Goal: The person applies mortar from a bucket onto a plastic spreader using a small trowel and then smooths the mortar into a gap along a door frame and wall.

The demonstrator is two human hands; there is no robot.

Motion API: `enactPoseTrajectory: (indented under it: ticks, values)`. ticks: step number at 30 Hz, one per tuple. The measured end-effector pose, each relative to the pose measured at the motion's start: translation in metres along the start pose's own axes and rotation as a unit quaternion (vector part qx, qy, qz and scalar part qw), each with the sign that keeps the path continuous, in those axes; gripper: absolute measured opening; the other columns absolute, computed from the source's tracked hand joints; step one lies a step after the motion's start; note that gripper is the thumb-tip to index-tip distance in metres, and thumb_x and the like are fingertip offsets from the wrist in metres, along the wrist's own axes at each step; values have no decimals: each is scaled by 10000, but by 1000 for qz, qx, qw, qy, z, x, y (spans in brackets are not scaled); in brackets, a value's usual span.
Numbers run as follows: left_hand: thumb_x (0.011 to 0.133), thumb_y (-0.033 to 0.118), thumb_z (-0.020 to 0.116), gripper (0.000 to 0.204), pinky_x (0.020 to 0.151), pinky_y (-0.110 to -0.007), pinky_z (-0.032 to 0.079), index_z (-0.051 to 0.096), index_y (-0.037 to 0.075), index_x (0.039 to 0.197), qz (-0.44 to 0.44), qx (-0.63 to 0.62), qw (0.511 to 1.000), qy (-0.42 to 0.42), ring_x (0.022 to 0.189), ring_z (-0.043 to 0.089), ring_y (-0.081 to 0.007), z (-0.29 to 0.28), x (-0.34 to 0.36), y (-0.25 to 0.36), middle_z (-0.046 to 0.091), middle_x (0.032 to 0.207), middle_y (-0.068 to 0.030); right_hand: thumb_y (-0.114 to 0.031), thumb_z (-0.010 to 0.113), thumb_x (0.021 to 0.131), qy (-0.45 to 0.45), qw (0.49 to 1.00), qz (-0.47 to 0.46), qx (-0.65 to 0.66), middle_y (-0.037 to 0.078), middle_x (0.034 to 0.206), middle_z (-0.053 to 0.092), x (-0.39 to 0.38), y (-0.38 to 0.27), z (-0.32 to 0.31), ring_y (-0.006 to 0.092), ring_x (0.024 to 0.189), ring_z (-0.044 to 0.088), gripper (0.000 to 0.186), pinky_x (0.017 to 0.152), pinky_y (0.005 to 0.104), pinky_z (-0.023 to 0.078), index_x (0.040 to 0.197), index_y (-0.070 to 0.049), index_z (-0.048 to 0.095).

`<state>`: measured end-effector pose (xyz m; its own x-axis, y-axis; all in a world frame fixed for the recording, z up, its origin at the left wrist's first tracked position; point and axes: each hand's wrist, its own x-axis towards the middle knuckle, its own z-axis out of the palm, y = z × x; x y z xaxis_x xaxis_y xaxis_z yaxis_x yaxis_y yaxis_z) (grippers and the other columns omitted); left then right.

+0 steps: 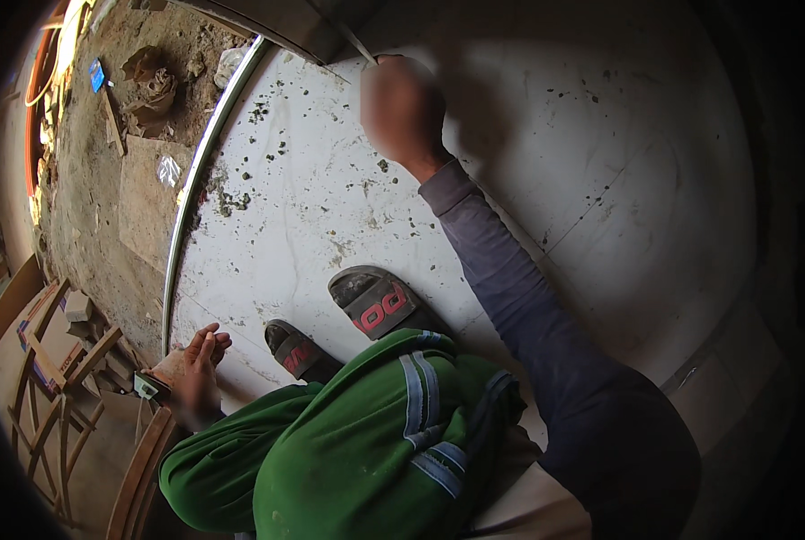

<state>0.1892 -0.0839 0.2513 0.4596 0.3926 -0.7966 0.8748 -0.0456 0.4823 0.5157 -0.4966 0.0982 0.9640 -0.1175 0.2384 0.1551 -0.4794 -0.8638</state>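
My right hand (404,108) is out at the upper middle, low over the white floor, its outline partly blurred. It is closed on a thin pale rod (353,40) that slants up and left toward a dark panel edge (276,31). At the lower left my left hand (200,364) is held beside my knee with its fingers loosely stretched. Nothing plainly shows in it. Just left of its wrist is a small dark and green object (150,387); whether they touch is unclear.
Dark crumbs (231,200) lie scattered over the white tiled floor (285,234). A pale metal strip (200,162) edges it at the left. Beyond are bare dirt (87,180), crumpled brown paper (150,90) and wooden frames (60,396). My black sandals (366,292) stand below the right hand.
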Motion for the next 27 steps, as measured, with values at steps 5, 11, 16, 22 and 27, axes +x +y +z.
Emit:
enactPoseTrajectory:
  ticks: [5,11,16,22,27]
  values:
    - [1111,311,604,387,1015,-330,532,662,32,1373,2,7,1000,-2,1067,707,-183,0,1,0,745,1110,-83,-93,624,923,-32,999,21,-21,192,914,726,0,6,-1,405,804,714,173,712,464,572,1074,-39,689]
    - [1108,311,608,397,1016,-333,532,660,19,1373,1,-1,1000,-4,1065,703,-183,0,2,-1,742,1117,-92,-88,623,914,-35,999,19,-32,191,904,733,2,10,6,401,794,718,191,709,463,576,1082,-46,704]
    - [1110,310,604,396,1019,-338,532,660,19,1374,6,0,1000,-8,1065,702,-182,1,2,0,742,1114,-91,-100,633,913,-26,999,20,-33,186,840,727,2,9,6,400,747,713,175,684,459,577,1061,-52,711]
    - [1107,304,608,388,1021,-340,531,665,23,1368,-1,4,1000,6,1064,701,-180,1,3,-1,743,1107,-90,-115,659,909,-23,998,31,48,176,779,708,1,12,-2,366,692,712,154,635,430,556,1041,-50,707]
    - [1104,294,614,376,1008,-324,531,671,25,1360,-2,-12,1000,10,1050,704,-176,2,3,-2,747,1100,-88,-116,659,917,-29,997,43,63,156,753,697,3,7,2,334,663,696,134,632,407,546,1023,-49,705]
